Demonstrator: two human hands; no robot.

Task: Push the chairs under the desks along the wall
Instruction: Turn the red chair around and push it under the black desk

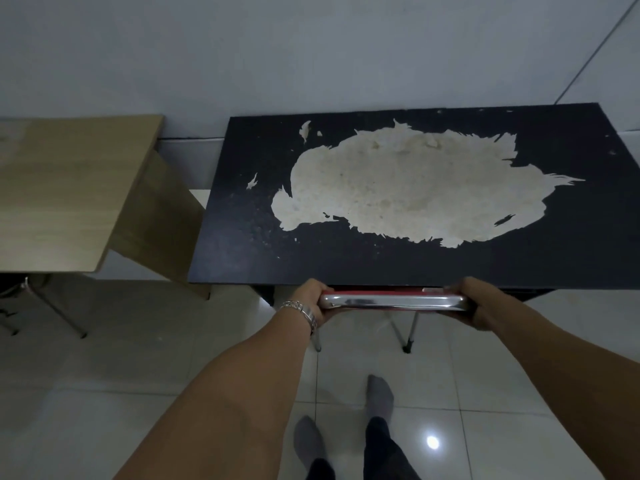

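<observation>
Wall [311,46]: plain pale grey, fills the upper frame, one seam line slanting at upper right.
Floor [104,393]: glossy white tiles with grey grout, lower frame; a round light reflection [433,442] at lower centre-right.
Wristband [304,311]: metal links, centre frame.
Socks [380,396]: grey, bottom centre, above dark trouser legs [384,448].

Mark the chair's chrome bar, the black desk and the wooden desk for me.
chrome bar [393,302], head view, middle of the chair's top rail.
black desk [346,261], head view, dark front strip of its top.
wooden desk [65,192], head view, middle of its top.
</observation>
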